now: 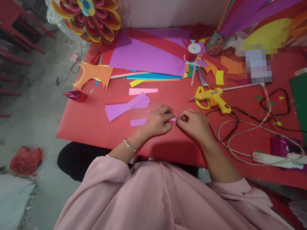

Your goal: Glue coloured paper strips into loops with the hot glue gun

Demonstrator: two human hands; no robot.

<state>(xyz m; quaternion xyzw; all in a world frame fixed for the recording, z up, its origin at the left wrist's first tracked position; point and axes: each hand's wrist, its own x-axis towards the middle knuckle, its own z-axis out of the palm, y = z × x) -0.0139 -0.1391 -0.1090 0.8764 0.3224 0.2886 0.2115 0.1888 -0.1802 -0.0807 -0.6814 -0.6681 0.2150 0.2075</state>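
Observation:
A purple paper strip [138,122] runs under my left hand [159,121], whose fingers pinch it near its right end. My right hand [193,123] is closed at that same end, thumb and fingertips pressed together on the strip's tip. A small pink edge shows between the two hands. Just beyond lie a fanned stack of purple paper strips [126,107] and a single pink strip [143,91]. To the right of my right hand, a yellow glue gun [212,98] rests on its side over yellow-handled scissors [202,77].
The red table [89,122] bears purple sheets [150,52], an orange cut-out [93,75], a ribbon spool [192,52] and a rolled magenta paper piece [73,96]. Tangled cables [242,146] lie at right near a purple box [282,148]. A paper flower [88,15] stands at the back left.

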